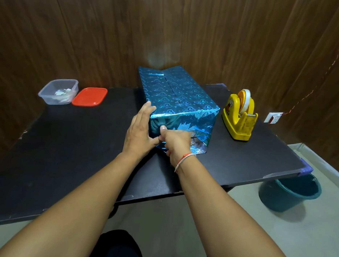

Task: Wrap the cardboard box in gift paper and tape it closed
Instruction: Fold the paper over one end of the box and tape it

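Right hand [175, 141], fingers curled, thumb up, presses and pinches the folded flap of gift paper [200, 138] on the near end of the box [178, 97]. Left hand [139, 129] lies flat, fingers straight, against the box's near-left corner. Box, covered in shiny blue heart-print paper, sits mid-tabletop [64, 141], long axis running near to far. Yellow tape dispenser [239, 116] just right of it. Far left: clear plastic container [57, 91] with red lid [89, 96] beside it. Teal bucket [288, 192] on floor, right.
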